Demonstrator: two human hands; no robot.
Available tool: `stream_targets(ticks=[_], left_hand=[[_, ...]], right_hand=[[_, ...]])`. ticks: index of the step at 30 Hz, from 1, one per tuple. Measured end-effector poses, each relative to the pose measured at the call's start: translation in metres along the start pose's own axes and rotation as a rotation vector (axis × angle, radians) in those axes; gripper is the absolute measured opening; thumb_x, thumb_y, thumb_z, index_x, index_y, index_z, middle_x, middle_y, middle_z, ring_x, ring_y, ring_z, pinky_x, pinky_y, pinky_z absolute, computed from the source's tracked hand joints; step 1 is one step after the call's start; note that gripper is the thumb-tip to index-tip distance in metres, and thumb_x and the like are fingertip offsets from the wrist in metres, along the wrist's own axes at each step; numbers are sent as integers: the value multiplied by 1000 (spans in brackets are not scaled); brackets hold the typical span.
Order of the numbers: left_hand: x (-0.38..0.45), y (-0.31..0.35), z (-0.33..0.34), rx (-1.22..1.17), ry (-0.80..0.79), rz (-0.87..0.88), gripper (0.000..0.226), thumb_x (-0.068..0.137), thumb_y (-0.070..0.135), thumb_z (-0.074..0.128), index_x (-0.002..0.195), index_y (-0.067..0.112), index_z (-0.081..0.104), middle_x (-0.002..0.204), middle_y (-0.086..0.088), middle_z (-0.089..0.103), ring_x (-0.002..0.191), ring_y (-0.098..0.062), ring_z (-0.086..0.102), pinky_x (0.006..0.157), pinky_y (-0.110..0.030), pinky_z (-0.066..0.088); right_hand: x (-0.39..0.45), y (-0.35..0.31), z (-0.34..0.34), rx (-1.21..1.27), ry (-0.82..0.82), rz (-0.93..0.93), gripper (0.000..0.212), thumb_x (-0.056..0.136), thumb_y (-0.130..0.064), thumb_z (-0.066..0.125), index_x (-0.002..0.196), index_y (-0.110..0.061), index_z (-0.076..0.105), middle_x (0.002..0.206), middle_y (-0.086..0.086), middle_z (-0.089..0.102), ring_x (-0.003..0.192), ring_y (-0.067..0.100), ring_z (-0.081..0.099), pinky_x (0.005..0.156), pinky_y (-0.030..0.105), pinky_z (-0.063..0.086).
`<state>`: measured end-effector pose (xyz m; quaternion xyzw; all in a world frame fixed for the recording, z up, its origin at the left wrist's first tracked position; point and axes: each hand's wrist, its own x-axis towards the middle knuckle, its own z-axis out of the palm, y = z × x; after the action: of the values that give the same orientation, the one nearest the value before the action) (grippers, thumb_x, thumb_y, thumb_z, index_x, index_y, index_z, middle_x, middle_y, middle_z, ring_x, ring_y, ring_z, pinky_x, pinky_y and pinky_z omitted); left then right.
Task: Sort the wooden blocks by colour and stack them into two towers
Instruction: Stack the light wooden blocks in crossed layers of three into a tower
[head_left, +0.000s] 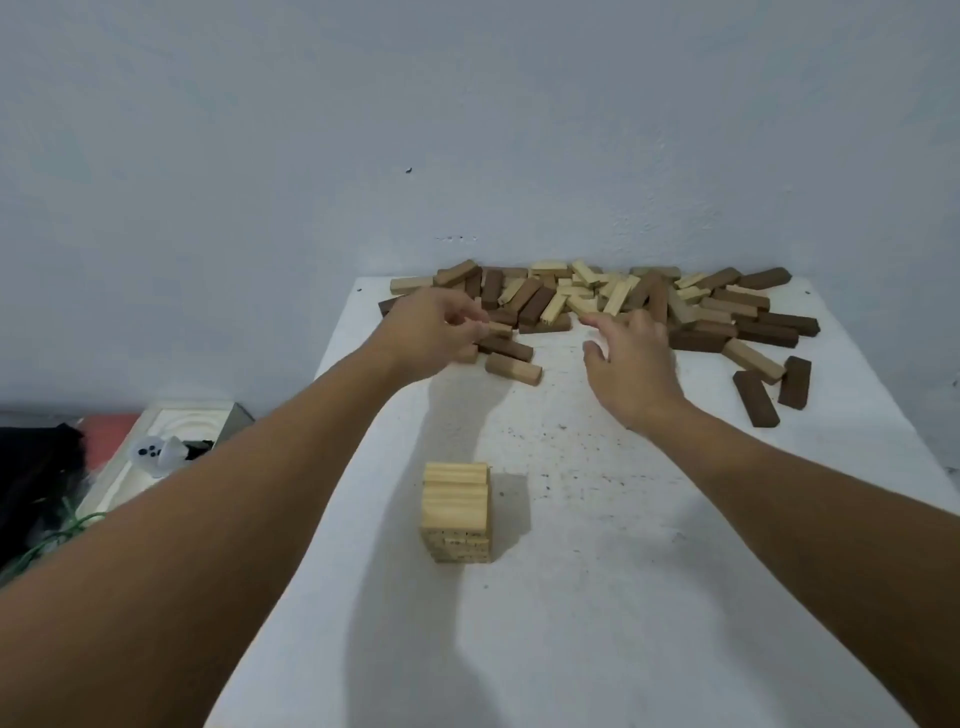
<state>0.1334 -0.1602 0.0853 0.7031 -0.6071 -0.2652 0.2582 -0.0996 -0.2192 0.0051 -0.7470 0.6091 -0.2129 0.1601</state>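
A short tower of light wooden blocks (457, 512) stands near the middle of the white table (597, 597). A mixed pile of light and dark blocks (623, 301) lies along the far edge by the wall. My left hand (431, 332) is at the pile's left end, its fingers curled and pinching a light block (500, 328). My right hand (628, 358) hovers at the pile's middle with its fingers spread, and its fingertips reach the blocks. A dark-and-light block (513, 368) lies loose between my hands.
Loose dark blocks (756, 397) and a light block (753, 359) lie at the right of the table. The wall rises straight behind the pile. Left of the table, lower down, are a white moulded tray (171, 436), dark cloth (36, 467) and a green cord (62, 530).
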Motion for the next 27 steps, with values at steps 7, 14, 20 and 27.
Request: stream_targets(ticks=[7, 14, 20, 27], left_hand=[[64, 46, 54, 601, -231, 105, 37, 102, 40, 62, 131, 18, 60, 137, -13, 54, 113, -31, 52, 88, -37, 43], [82, 44, 82, 689, -193, 119, 36, 99, 28, 65, 134, 25, 66, 143, -5, 43, 132, -33, 39, 110, -52, 40], [83, 51, 94, 662, -110, 168, 30, 100, 36, 65, 130, 36, 70, 130, -5, 47, 128, -32, 35, 110, -42, 35], [84, 59, 117, 630, -117, 169, 27, 94, 37, 71, 118, 25, 73, 116, -4, 62, 122, -28, 50, 97, -39, 44]], right_hand=[[32, 24, 6, -383, -34, -32, 68, 97, -17, 49, 159, -32, 23, 142, 15, 29, 124, 37, 33, 102, 49, 31], [37, 38, 3, -335, -42, -174, 46, 99, -20, 49, 142, -34, 49, 148, 2, 38, 132, 28, 34, 108, 48, 19], [43, 54, -9, -264, 34, -324, 29, 98, -31, 58, 126, -34, 54, 127, -9, 54, 120, 22, 44, 116, 52, 15], [51, 60, -23, -366, -59, -478, 34, 100, -34, 54, 133, -31, 61, 143, -10, 54, 129, 23, 42, 110, 55, 11]])
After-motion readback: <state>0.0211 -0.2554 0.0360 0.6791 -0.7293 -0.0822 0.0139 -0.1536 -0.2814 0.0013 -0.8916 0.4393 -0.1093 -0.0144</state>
